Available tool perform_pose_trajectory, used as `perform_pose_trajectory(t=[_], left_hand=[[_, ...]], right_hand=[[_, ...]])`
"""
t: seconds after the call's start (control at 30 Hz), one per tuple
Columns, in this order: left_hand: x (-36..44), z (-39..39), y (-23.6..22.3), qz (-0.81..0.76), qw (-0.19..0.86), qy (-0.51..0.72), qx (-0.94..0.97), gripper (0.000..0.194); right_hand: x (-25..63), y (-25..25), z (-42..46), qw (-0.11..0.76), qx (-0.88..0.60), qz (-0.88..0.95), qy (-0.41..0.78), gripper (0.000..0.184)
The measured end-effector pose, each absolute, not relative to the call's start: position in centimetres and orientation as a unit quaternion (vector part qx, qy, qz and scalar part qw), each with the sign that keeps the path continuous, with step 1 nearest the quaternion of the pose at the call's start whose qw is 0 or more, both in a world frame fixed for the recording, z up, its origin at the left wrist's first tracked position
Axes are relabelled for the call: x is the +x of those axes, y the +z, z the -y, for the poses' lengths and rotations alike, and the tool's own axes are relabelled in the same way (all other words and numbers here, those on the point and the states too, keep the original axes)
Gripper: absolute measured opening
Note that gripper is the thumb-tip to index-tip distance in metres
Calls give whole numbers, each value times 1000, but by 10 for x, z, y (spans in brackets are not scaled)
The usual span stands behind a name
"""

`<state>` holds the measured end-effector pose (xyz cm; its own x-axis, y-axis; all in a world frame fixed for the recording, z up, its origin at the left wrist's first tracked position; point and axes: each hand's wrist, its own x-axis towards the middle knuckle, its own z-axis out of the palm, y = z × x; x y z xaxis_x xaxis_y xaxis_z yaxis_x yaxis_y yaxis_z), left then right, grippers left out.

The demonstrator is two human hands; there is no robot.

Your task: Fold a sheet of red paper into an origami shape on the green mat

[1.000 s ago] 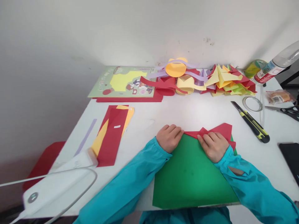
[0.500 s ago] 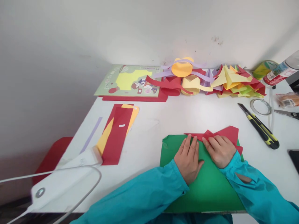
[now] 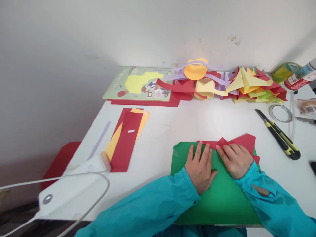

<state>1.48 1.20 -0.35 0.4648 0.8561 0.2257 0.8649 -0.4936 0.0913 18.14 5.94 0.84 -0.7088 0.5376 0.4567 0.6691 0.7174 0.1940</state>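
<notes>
A green paper sheet (image 3: 222, 200) lies at the near edge of the white table (image 3: 197, 121). A folded red paper (image 3: 243, 141) lies along its far edge. My left hand (image 3: 201, 168) lies flat on the green sheet, fingers spread, fingertips at the red paper's left tip. My right hand (image 3: 235, 160) presses down on the red paper's folds, fingers slightly curled. Both arms wear teal sleeves.
Red and yellow paper strips (image 3: 125, 138) and a purple strip (image 3: 100, 140) lie at left. A craft book (image 3: 138, 84) and folded paper shapes (image 3: 222, 84) line the wall. A utility knife (image 3: 278, 135), tape roll (image 3: 280, 113), scissors (image 3: 306, 120) and bottle (image 3: 300, 77) are at right. A white device (image 3: 71, 186) with cable sits near left.
My left hand moved from the green sheet's left corner onto the sheet and opened flat beside the right hand. The right hand stayed on the red paper.
</notes>
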Motion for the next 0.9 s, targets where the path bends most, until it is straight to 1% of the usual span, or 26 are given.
perform_pose_trajectory(t=[0.3,0.67,0.9], left_hand=[[14,-12,-3,505,12,-122,-855,53],[14,-11,1,528,-17,-98,-843,55],[13,-12,1,513,16,-107,-852,54]], right_hand=[[182,9,-59,176,-335,908,-180,22],[182,9,-60,181,-337,905,-186,20],[182,7,-59,181,-339,905,-180,20]])
